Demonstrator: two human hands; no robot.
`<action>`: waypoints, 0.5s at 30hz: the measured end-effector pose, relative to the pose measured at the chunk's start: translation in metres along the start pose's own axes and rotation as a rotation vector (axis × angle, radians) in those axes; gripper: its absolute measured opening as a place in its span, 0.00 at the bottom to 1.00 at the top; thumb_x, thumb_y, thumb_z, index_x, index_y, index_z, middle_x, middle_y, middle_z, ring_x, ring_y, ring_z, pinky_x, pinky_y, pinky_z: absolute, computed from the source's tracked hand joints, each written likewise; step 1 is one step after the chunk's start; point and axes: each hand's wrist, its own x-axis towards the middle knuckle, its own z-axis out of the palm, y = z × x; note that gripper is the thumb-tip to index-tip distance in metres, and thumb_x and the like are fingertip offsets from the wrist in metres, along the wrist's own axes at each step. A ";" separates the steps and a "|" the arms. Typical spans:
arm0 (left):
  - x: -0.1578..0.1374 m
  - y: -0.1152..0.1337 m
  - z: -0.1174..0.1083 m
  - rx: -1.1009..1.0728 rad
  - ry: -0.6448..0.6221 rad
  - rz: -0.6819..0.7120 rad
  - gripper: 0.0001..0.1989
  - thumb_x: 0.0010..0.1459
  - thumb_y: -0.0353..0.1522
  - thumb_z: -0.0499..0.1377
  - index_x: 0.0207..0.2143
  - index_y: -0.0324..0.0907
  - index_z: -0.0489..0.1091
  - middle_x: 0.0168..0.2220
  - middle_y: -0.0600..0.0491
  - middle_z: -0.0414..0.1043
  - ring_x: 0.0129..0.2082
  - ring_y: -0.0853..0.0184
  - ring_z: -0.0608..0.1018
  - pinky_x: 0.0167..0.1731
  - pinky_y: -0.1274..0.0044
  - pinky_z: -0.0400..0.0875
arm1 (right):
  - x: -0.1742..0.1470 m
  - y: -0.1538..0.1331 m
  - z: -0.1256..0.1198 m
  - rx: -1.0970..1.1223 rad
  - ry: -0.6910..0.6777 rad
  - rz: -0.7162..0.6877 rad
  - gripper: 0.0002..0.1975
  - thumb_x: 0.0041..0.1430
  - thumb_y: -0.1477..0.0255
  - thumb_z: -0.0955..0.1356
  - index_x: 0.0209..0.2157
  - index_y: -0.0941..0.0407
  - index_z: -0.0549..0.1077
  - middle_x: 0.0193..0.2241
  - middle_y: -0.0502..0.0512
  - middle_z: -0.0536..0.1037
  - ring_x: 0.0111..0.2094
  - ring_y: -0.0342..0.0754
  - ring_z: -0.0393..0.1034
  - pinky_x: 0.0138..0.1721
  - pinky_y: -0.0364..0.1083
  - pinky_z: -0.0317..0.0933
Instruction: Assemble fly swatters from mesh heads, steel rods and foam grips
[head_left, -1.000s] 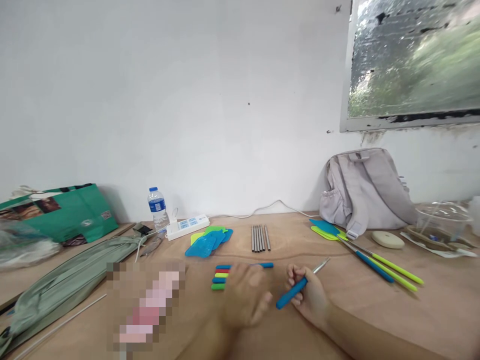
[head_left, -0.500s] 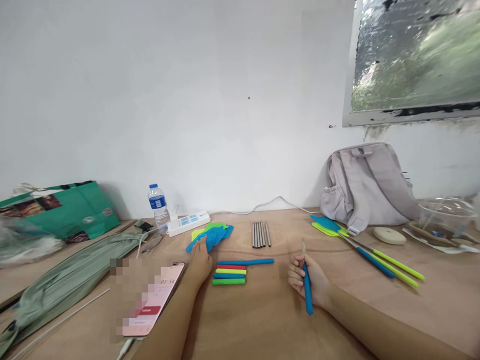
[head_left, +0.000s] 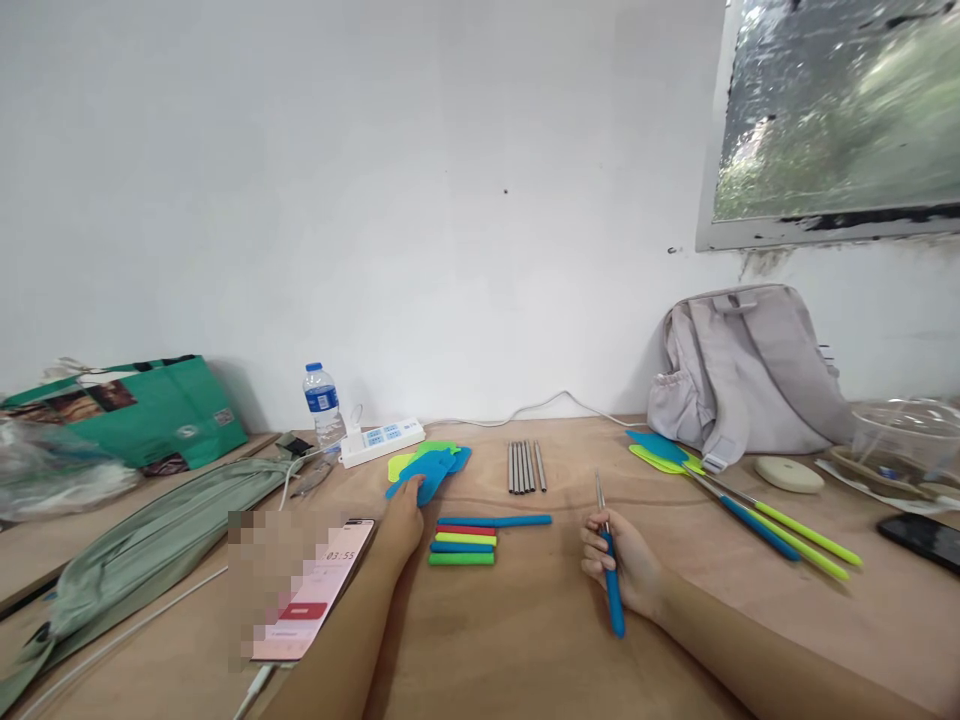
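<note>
My left hand (head_left: 403,517) pinches the near end of a flat blue swatter head (head_left: 426,466), which lies in a pile with other blue ones over green and yellow-green heads (head_left: 397,466). My right hand (head_left: 616,560) is closed around a blue handle (head_left: 614,605) with a thin metal rod (head_left: 599,490) sticking up out of it. Between the hands lie several loose handles in blue, red, yellow and green (head_left: 461,559). Behind them several bare metal rods (head_left: 527,467) lie side by side.
At right, swatters with blue and yellow handles (head_left: 806,533) lie before a grey backpack (head_left: 750,370). A white round case (head_left: 787,474), plastic bowl (head_left: 900,440) and black phone (head_left: 926,540) sit farther right. At left are a lit phone (head_left: 319,600), power strip (head_left: 382,441), bottle (head_left: 323,405) and green bags (head_left: 180,415).
My left fingers have gone from resting on the pile to pinching one blue swatter head at its near end. My right hand still holds the handle and rod. The view has shifted slightly right.
</note>
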 end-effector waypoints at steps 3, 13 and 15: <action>0.001 0.006 -0.006 -0.069 0.048 -0.005 0.24 0.42 0.20 0.44 0.43 0.35 0.67 0.43 0.44 0.70 0.45 0.59 0.71 0.47 0.65 0.64 | -0.002 0.001 0.002 -0.131 0.027 0.041 0.06 0.47 0.73 0.59 0.19 0.56 0.56 0.12 0.40 0.56 0.08 0.33 0.42 0.10 0.36 0.40; -0.006 0.044 -0.023 -0.445 0.361 -0.144 0.15 0.51 0.40 0.54 0.37 0.40 0.70 0.38 0.46 0.72 0.39 0.58 0.73 0.42 0.66 0.66 | 0.000 -0.003 -0.001 -0.579 0.096 -0.096 0.12 0.40 0.73 0.62 0.31 0.52 0.57 0.17 0.38 0.56 0.10 0.32 0.41 0.10 0.34 0.31; -0.008 0.057 -0.020 -0.675 0.361 -0.243 0.18 0.50 0.43 0.55 0.37 0.40 0.69 0.36 0.48 0.73 0.36 0.61 0.74 0.38 0.69 0.68 | 0.001 -0.010 -0.005 -0.758 0.112 -0.164 0.09 0.45 0.69 0.61 0.33 0.52 0.57 0.17 0.39 0.56 0.10 0.34 0.43 0.10 0.35 0.36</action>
